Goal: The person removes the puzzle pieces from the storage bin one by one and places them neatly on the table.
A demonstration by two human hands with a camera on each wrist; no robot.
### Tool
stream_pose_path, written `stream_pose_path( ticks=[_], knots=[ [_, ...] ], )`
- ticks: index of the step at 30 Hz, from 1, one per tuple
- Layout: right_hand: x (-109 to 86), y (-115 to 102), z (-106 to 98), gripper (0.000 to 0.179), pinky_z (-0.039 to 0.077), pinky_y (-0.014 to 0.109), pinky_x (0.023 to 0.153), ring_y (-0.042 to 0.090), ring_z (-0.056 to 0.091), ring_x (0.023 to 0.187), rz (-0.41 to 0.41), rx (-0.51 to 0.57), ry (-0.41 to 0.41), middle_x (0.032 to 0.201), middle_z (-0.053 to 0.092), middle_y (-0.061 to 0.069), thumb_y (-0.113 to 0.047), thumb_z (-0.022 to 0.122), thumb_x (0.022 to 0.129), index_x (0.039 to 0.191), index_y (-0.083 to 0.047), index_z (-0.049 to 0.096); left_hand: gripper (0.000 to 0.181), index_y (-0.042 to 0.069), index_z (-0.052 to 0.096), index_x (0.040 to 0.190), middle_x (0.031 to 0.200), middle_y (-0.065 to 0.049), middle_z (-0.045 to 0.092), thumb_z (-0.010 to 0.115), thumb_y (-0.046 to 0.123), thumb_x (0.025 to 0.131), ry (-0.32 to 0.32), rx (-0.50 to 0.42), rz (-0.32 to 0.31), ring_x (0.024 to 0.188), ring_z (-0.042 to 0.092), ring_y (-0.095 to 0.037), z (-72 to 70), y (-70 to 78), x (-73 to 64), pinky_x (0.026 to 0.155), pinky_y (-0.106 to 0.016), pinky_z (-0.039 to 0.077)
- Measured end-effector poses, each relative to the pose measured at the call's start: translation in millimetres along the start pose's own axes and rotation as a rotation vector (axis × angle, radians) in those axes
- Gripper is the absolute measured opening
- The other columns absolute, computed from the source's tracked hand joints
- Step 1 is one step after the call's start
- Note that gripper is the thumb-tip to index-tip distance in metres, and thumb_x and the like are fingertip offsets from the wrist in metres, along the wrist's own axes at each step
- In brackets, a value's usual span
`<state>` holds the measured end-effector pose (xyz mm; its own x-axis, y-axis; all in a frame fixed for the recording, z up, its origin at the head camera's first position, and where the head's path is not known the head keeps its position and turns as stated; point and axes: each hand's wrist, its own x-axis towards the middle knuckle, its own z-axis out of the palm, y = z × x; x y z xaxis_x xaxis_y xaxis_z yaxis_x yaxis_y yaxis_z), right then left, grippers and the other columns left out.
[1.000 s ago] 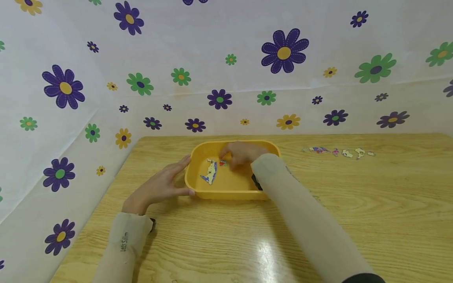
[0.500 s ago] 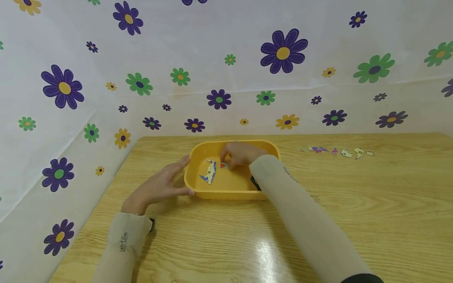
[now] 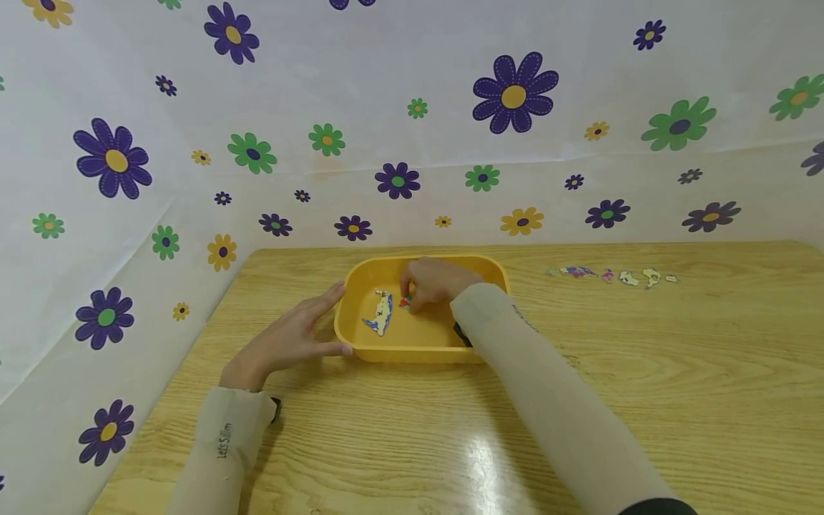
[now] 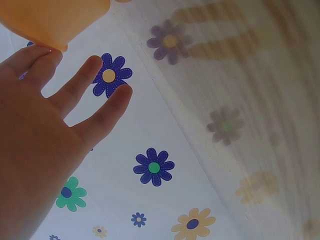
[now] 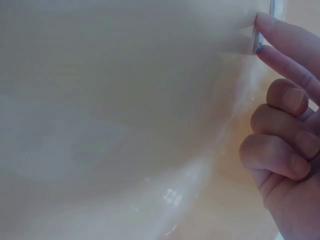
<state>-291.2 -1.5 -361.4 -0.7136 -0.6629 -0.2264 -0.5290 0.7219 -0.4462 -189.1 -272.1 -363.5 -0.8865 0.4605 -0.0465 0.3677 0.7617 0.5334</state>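
Observation:
A yellow plastic tray (image 3: 412, 354) sits on the wooden table. My left hand (image 3: 283, 343) is spread at its left end, thumb by the front corner and fingers along the side. In the left wrist view those fingers are mostly straight, with fingertips right at the tray's edge. Inside the tray, my right hand (image 3: 434, 280) has index finger and thumb at opposite edges of a small flat red and teal cut-out piece (image 3: 404, 303), pinching it near the tray floor. Its other fingers are curled. A larger cream and blue cut-out piece (image 3: 381, 313) lies to the left.
Several flat cut-out pieces (image 3: 628, 278) lie in a row on the table (image 3: 644, 372), to the right of the tray. A white sheet (image 3: 360, 64) printed with flowers hangs behind the table and along its left side.
The small red and teal piece has slid slightly toward me across the tray floor, along with my right fingertips. My left hand stays at the tray's side.

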Motion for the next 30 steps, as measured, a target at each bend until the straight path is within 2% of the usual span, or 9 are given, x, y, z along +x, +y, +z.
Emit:
stream_pose_path(
  ticks=[8, 23, 30],
  knots=[
    [3.4, 0.2, 2.5, 0.016, 0.049, 0.029, 0.082, 0.022, 0.056, 0.097, -0.010, -0.016, 0.016, 0.103, 0.068, 0.004, -0.011, 0.076, 0.085, 0.101, -0.007, 0.078, 0.105, 0.010, 0.023, 0.162, 0.167, -0.010, 0.019, 0.080, 0.050, 0.085, 0.000, 0.001, 0.002, 0.149, 0.025, -0.042, -0.3, -0.2, 0.0, 0.116, -0.064, 0.023],
    [1.1, -7.2, 0.5, 0.015, 0.047, 0.025, 0.065, 0.019, 0.058, 0.079, -0.005, -0.024, 0.012, 0.091, 0.068, 0.005, -0.015, 0.077, 0.084, 0.093, -0.004, 0.075, 0.105, 0.013, 0.023, 0.163, 0.168, -0.009, 0.019, 0.079, 0.054, 0.084, -0.002, -0.001, -0.021, 0.150, 0.023, -0.041, -0.8, -0.5, 0.1, 0.116, -0.065, 0.022],
    [0.6, -6.3, 2.2, 0.010, 0.045, 0.024, 0.063, 0.019, 0.057, 0.077, 0.007, -0.030, 0.017, 0.088, 0.065, 0.004, -0.014, 0.074, 0.086, 0.091, -0.005, 0.073, 0.105, 0.013, 0.023, 0.163, 0.168, -0.009, 0.019, 0.079, 0.053, 0.084, -0.001, -0.005, -0.020, 0.150, 0.023, -0.040, 0.1, 0.0, 0.6, 0.117, -0.064, 0.022]
  ],
)
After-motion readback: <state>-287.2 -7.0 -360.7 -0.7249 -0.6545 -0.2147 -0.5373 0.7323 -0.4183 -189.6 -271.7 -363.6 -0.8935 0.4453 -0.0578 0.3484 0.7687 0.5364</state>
